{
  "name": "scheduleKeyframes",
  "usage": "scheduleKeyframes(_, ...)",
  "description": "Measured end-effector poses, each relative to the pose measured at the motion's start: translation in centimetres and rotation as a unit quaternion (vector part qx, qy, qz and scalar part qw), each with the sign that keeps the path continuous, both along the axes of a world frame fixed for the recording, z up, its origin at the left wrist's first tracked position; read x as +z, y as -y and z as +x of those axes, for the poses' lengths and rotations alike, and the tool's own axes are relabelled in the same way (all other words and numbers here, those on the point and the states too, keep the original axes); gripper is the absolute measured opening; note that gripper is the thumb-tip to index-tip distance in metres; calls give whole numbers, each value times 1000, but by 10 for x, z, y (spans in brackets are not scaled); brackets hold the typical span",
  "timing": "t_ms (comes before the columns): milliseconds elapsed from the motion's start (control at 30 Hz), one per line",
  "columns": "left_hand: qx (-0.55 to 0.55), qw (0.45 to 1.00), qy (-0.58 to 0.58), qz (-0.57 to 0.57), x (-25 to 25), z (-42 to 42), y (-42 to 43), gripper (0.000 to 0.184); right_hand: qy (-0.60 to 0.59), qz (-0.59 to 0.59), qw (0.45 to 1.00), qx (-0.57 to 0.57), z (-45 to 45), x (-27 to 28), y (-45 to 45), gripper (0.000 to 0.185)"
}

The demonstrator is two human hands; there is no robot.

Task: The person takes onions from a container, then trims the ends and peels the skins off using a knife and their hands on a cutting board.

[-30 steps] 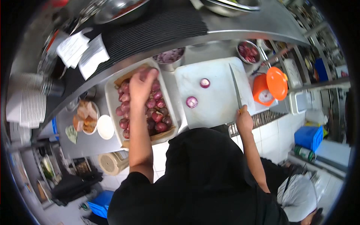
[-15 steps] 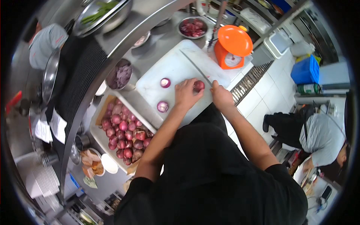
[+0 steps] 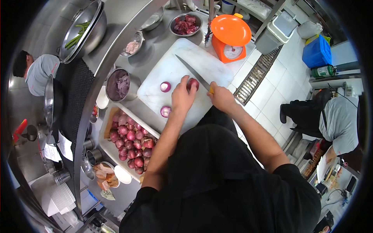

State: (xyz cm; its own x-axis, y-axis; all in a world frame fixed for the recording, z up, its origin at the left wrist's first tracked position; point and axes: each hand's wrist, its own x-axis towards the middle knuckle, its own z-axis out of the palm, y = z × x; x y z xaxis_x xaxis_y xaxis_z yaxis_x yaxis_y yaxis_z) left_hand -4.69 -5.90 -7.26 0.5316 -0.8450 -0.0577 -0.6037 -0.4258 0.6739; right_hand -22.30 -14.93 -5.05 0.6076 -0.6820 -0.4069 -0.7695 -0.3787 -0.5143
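My left hand (image 3: 182,96) grips a red onion (image 3: 192,84) on the white cutting board (image 3: 155,77), with its fingers closed against the onion's side. My right hand (image 3: 223,99) is wrapped round the yellow handle of a knife (image 3: 193,72). The blade points away to the upper left, just beyond the onion; whether it touches the onion I cannot tell. Two more trimmed onions, one farther off (image 3: 165,86) and one nearer (image 3: 165,112), sit to the left of my left hand with pale cut faces up.
Left of the board stands a tray (image 3: 157,134) full of whole red onions. A metal pot (image 3: 112,87) holds sliced onion; a steel bowl (image 3: 173,28) holds onion scraps. An orange scale (image 3: 232,37) stands at the board's far right. Co-workers appear at left (image 3: 42,73) and right (image 3: 339,122).
The view has shifted, so the board and tray appear displaced. The knife's blade has come closer to the onion. My left hand still has the onion and my right hand the knife.
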Motion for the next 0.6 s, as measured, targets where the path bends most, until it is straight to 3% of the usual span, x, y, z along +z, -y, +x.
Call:
scheduleKeyframes(100, 45, 988, -124, 75, 0, 22, 2, 53, 5, 35, 999, -4, 13, -6, -12, 35)
scheduleKeyframes(233, 10, 993, -92, 70, 6, 30, -10, 52, 39, 31, 999, -13, 16, -14, -3, 36)
scheduleKeyframes(333, 25, 999, 22, -6, 31, 60, -21, 45, 91, 26, 995, 0, 8, -22, 12, 37)
scheduleKeyframes(367, 86, 995, -35, -23, 57, 73, -22, 36, 108, 25, 994, -5, 5, -27, 15, 37)
scheduleKeyframes(433, 88, 974, 106, -179, 52, 148, -24, 29, 107, 27, 994, -3, 3, -29, 19, 37)
scheduleKeyframes(467, 146, 967, 172, -115, 51, 193, -25, 32, 107, 28, 994, 1, 3, -29, 19, 37)
scheduleKeyframes(500, 216, 963, 154, 33, 106, 194, -7, 42, 100, 18, 995, 3, 5, -30, 18, 37)
scheduleKeyframes(567, 186, 917, 353, -18, 49, 314, -10, 55, 89, -7, 996, 7, 10, -30, 18, 38)
scheduleKeyframes(600, 196, 903, 382, 14, 43, 349, -2, 54, 83, -13, 996, 8, 12, -30, 18, 38)
